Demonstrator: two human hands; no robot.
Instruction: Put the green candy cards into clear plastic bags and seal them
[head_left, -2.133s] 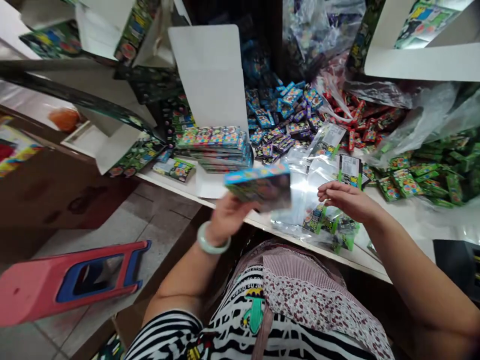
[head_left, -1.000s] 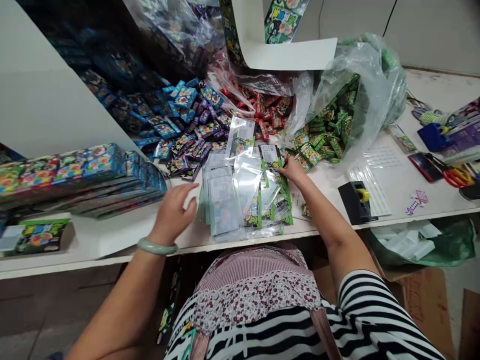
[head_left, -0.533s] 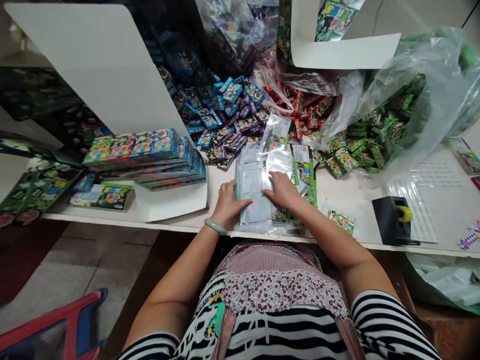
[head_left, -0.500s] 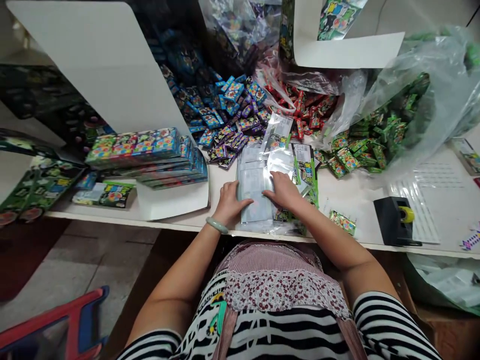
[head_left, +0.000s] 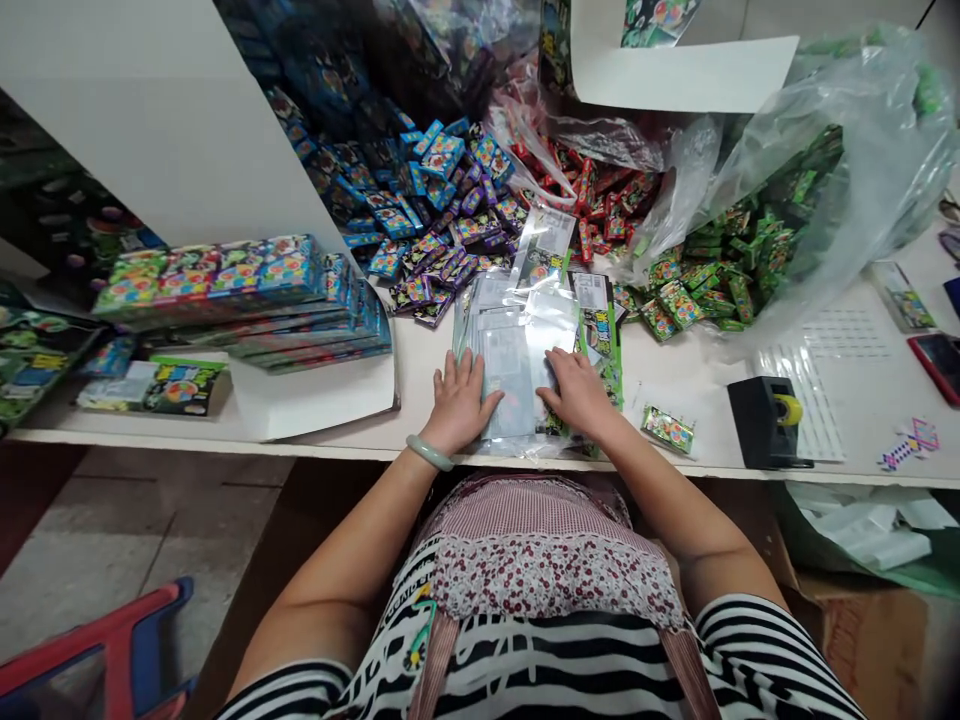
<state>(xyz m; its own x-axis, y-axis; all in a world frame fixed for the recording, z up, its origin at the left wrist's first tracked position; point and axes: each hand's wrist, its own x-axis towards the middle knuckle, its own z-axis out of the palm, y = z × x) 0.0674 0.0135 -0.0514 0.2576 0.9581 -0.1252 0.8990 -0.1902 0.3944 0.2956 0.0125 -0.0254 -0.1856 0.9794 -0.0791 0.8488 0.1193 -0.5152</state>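
A pile of clear plastic packaging bags (head_left: 506, 370) with printed cards inside lies at the table's front edge before me. My left hand (head_left: 457, 405) rests by the pile's left edge, fingers spread and thumb reaching onto it; a pale green bangle (head_left: 430, 453) circles the wrist. On the right side of the pile lies my right hand (head_left: 579, 393), fingers stretched out over the bags. Neither hand grips anything that I can see. Beneath and right of the bags show green-and-black printed cards (head_left: 600, 325).
Behind lie heaps of small blue boxes (head_left: 442, 155), purple boxes (head_left: 450, 265), red boxes (head_left: 589, 215) and green boxes (head_left: 681, 303). Stacked box sets (head_left: 217, 285) stand left. At right are a filled plastic bag (head_left: 870, 180), a small packet (head_left: 667, 429), a tape dispenser (head_left: 761, 425) and a phone (head_left: 937, 365).
My left hand has opened from a curled pose to spread fingers beside the pile. The right hand's fingers have drawn slightly back toward me. The whole view has shifted a little.
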